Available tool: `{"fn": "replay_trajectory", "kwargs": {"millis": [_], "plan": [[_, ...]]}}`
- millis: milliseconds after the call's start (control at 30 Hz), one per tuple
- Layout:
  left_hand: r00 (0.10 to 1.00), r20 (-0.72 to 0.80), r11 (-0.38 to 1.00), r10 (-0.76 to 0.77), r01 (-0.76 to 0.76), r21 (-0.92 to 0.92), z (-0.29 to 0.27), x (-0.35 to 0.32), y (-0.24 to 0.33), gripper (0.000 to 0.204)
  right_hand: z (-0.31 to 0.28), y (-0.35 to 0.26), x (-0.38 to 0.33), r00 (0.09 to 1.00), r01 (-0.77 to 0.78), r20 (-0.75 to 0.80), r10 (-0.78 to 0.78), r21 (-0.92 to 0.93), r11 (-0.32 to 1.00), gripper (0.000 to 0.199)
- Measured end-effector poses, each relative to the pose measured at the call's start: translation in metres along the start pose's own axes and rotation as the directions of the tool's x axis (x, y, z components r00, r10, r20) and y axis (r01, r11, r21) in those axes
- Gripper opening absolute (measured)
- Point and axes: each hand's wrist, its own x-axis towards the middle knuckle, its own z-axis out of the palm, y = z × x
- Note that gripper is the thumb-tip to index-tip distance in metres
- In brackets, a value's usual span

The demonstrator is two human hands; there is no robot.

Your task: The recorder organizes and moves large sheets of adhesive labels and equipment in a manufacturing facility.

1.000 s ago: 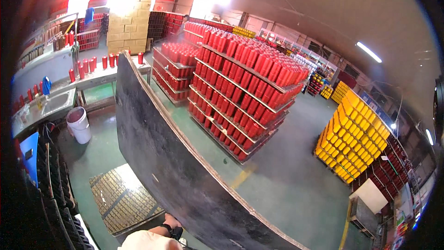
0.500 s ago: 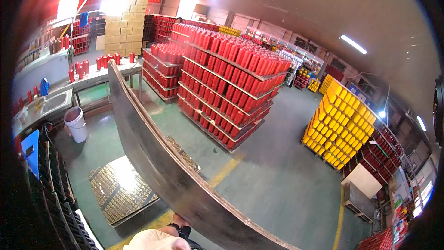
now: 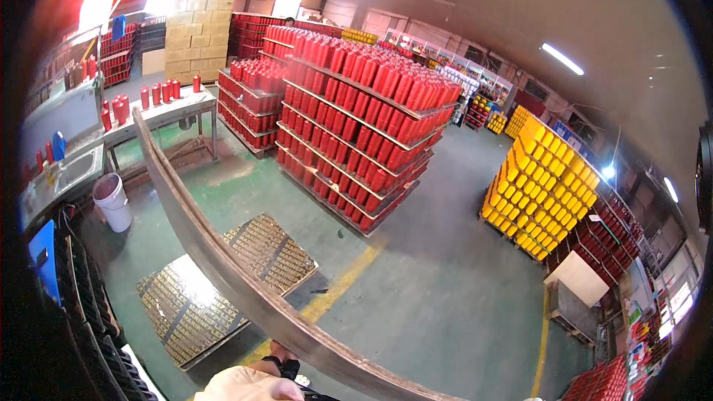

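Note:
A long, thin, dark plywood board [image 3: 223,249] stands on edge and crosses the view from the upper left to the bottom, bowed by the lens. At its left face is my left hand [image 3: 280,350], with a black strap round the wrist and a pale cream sleeve [image 3: 241,386] behind it. It grips the board near the lower part of the view; the fingertips are hidden by the board. My right hand does not show. Under the board, on the green floor, lie two flat panels with a gold and dark pattern, one to the left [image 3: 182,312] and one beyond [image 3: 271,252].
Tiered stacks of red bottles [image 3: 356,134] stand ahead, with a stack of yellow bottles [image 3: 538,193] to the right. A white bucket [image 3: 113,203] sits by the sink [image 3: 78,167]. Black crates [image 3: 93,297] line the left side. A pallet [image 3: 575,315] lies at the right.
The board has shifted left and tipped, so its top edge shows more and its face less. More of the farther patterned panel is visible. My left hand has moved slightly left with it.

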Motion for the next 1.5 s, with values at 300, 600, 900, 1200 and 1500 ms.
{"fn": "replay_trajectory", "kwargs": {"millis": [300,600,900,1200,1500], "plan": [[0.999,-0.049,0.996,-0.016,0.020,0.084,0.016,0.054,0.049,0.051,0.080,-0.029,0.038,0.994,-0.105,0.021,0.105,-0.011,0.994,0.031],[0.990,-0.097,0.964,-0.102,0.123,0.237,0.049,0.091,0.081,0.050,0.116,-0.032,0.059,0.999,-0.039,-0.006,0.039,-0.161,0.986,0.032],[0.948,-0.156,0.810,-0.277,0.318,0.492,0.114,0.158,0.041,0.050,0.130,0.048,0.119,0.997,0.041,-0.051,-0.053,-0.217,0.975,0.048],[0.854,-0.227,0.582,-0.469,0.492,0.648,0.152,0.157,-0.084,0.050,0.055,0.132,0.115,0.984,-0.038,-0.176,0.002,-0.200,0.979,0.047],[0.799,-0.238,0.452,-0.552,0.527,0.719,0.172,0.106,-0.231,0.050,-0.077,0.238,0.135,0.962,-0.063,-0.273,-0.009,-0.252,0.966,0.047]]}}
